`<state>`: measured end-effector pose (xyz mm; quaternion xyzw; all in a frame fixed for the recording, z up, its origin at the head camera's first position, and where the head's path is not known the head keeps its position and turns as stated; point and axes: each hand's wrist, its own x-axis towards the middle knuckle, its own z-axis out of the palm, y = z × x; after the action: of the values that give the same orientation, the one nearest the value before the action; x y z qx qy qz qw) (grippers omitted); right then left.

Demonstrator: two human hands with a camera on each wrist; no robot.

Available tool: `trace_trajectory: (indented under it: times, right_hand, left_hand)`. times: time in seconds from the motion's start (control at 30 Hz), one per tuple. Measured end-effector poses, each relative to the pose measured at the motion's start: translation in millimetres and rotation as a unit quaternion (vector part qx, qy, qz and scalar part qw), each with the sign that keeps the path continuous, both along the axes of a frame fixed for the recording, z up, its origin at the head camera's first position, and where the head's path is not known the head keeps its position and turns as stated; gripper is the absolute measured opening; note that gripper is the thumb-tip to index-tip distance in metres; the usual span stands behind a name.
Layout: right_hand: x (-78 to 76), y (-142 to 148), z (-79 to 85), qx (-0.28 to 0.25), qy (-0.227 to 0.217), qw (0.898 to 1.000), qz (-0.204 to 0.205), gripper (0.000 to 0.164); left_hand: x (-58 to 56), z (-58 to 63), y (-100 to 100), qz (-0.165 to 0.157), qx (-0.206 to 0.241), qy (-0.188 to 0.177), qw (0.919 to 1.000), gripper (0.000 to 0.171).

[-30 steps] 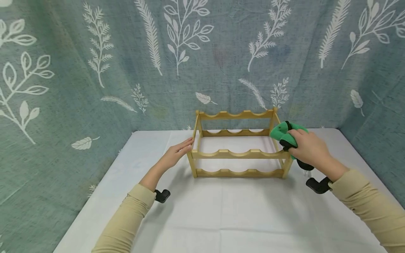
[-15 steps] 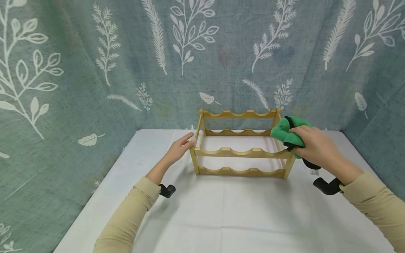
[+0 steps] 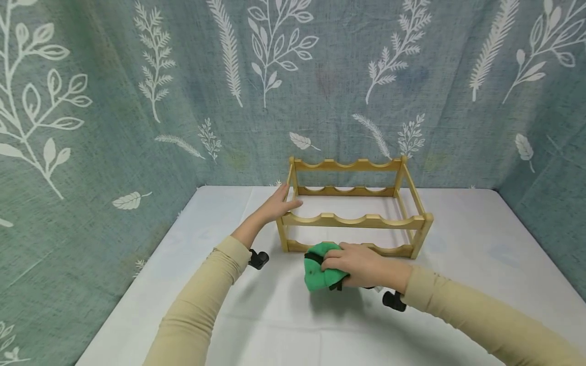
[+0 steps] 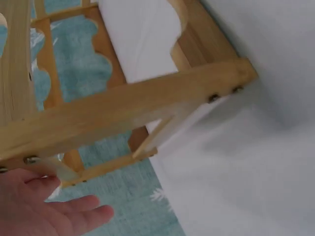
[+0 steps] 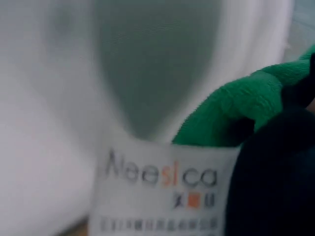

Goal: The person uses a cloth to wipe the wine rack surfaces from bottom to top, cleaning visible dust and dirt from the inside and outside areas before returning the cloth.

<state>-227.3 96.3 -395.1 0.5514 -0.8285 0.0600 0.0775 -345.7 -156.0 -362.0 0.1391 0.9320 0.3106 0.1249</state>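
Note:
A light wooden rack [image 3: 329, 220] with scalloped rails stands on the white-covered table. At its left end is my left hand [image 3: 275, 205], fingers fairly straight and thumb spread, right at the upper side rail. The left wrist view shows that hand [image 4: 54, 211] beside a post with bolt heads. My right hand [image 3: 361, 265] grips a bunched green fuzzy cloth [image 3: 317, 277] with black edging, just in front of the rack's lower front rail. In the right wrist view the cloth [image 5: 251, 98] has a white printed tag [image 5: 162, 184]. My palm hides part of the cloth.
A blue-green curtain [image 3: 329, 101] with white leaf prints hangs behind and beside the table [image 3: 274, 315]. Small black wrist-camera mounts [image 3: 394, 301] stick out below both wrists.
My right hand has carried the cloth from the rack's right end leftward and nearer, to its front. My left hand has shifted slightly right, its thumb now over the rack's left end.

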Motion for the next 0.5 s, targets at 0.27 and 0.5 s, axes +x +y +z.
trace_trajectory:
  times: [0.27, 0.5]
  right_hand:
    - [-25.1, -74.9, -32.0, 0.030, 0.063, 0.997, 0.021, 0.033]
    - [-24.9, -107.8, -40.6, 0.071, 0.088, 0.990, -0.087, 0.038]
  left_hand:
    - [1.7, -1.8, -11.6, -0.061, -0.002, -0.010, 0.9981, 0.083]
    - [2.9, -2.1, -13.8, -0.062, 0.017, -0.018, 0.9977, 0.085]
